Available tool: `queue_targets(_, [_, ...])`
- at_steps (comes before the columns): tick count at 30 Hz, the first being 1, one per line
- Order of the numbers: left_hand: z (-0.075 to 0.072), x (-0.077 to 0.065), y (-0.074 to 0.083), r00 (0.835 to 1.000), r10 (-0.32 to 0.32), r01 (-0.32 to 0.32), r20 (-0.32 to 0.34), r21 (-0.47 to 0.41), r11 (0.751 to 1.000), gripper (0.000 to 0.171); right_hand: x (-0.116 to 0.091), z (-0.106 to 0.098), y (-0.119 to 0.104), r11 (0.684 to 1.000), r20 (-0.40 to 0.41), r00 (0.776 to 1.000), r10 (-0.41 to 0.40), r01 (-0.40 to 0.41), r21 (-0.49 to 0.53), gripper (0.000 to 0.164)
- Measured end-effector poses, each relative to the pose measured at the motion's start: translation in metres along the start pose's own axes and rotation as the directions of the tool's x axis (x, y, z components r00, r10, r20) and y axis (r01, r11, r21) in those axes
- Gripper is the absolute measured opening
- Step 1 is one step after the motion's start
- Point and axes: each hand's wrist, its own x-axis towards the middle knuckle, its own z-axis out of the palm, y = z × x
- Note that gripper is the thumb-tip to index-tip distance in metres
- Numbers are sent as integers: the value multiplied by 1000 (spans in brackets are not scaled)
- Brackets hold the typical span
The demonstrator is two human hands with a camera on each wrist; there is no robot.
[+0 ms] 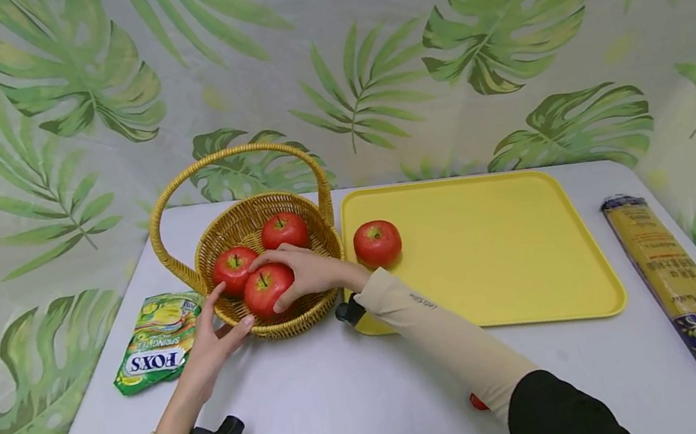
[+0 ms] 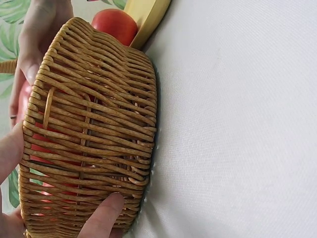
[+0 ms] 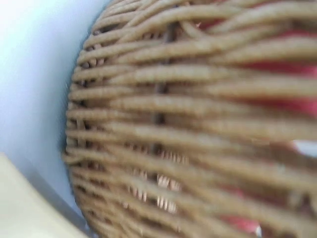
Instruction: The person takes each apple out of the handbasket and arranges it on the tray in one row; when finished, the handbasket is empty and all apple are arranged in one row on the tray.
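Observation:
A round wicker basket (image 1: 325,312) with a tall arched handle stands at the left of the table. Inside it are three red apples: a back apple (image 1: 285,231), a left apple (image 1: 235,268) and a front apple (image 1: 268,290). My right hand (image 1: 312,272) reaches over the rim and holds the front apple, fingers on its far side and thumb on its near side. With my left hand (image 1: 210,341) I grip the basket's near left side; fingers lie against the woven wall (image 2: 94,129). The right wrist view shows the weave (image 3: 148,104) close up, hiding that hand.
A yellow tray (image 1: 484,256) lies right of the basket, with another red apple (image 1: 377,243) on its left end. A green Fox's bag (image 1: 159,342) lies left of the basket. At the right edge is a pasta packet (image 1: 687,285). A small red thing (image 1: 477,401) shows beside my right sleeve.

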Motion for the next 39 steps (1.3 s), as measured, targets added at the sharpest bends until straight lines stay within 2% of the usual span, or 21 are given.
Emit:
queue_targets(11, [0, 2, 0, 1000, 8, -8, -6, 2, 1000, 77, -20, -28, 2, 974, -72, 993, -89, 102, 200, 63])
queue_targets(17, [0, 3, -1, 1000, 14, -14, 0, -3, 1000, 78, -48, -55, -6, 956, -99, 995, -18, 46, 290, 62])
queue_targets(21, [0, 3, -1, 1000, 16, -16, 0, -5, 1000, 78, -73, -75, -14, 953, -136, 990, 37, 6, 304, 60])
queue_targets(23, [-1, 3, -1, 1000, 15, -15, -1, -7, 1000, 78, -84, -82, -11, 947, -157, 985, 69, -15, 322, 60])
queue_targets(29, [-1, 1, 0, 1000, 10, -9, -10, 7, 1000, 79, -113, -100, 15, 925, -220, 964, 147, -55, 376, 62])
queue_targets(36, [-1, 0, -1, 1000, 10, -10, -10, 13, 1000, 79, -144, -108, 71, 911, -303, 924, 231, -96, 402, 63])
queue_targets(39, [-1, 0, -1, 1000, 7, -7, -10, 17, 1000, 79, -159, -109, 87, 907, -331, 903, 273, -127, 402, 61])
